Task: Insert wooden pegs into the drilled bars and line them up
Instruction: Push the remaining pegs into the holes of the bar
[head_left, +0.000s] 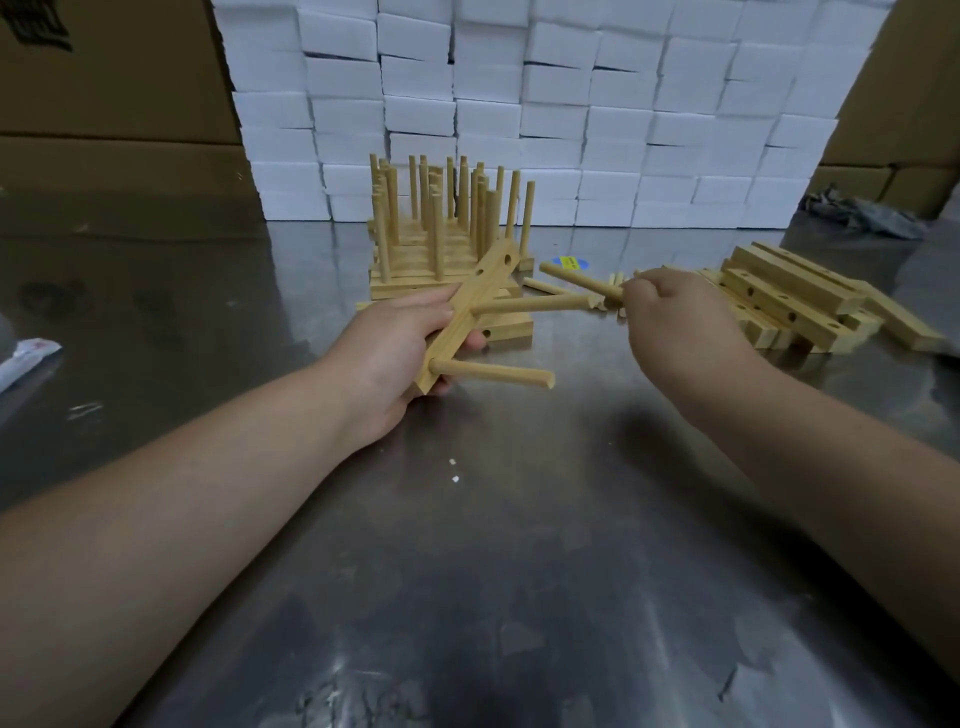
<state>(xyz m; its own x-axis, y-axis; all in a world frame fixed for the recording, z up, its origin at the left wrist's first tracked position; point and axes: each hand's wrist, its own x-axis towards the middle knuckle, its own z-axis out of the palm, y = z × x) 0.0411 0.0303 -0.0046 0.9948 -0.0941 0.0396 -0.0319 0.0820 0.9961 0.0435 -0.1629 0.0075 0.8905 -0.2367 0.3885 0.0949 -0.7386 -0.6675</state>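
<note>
My left hand (400, 348) grips a drilled wooden bar (470, 312), tilted above the steel table. Two pegs stick out of the bar to the right, the lower peg (493, 371) and the middle peg (530, 302). Two holes near the bar's far end are open. My right hand (670, 317) pinches a loose peg (579, 279) that points left toward the bar. Behind the bar stands a row of finished bars (441, 234) with upright pegs. A pile of drilled bars without pegs (795, 301) lies at the right.
A few loose pegs (545, 286) lie on the steel table (493, 545) between the finished row and the pile. A wall of white boxes (519, 104) stands behind, with brown cartons (104, 104) on both sides. A white wrapper (26, 358) lies at the left edge.
</note>
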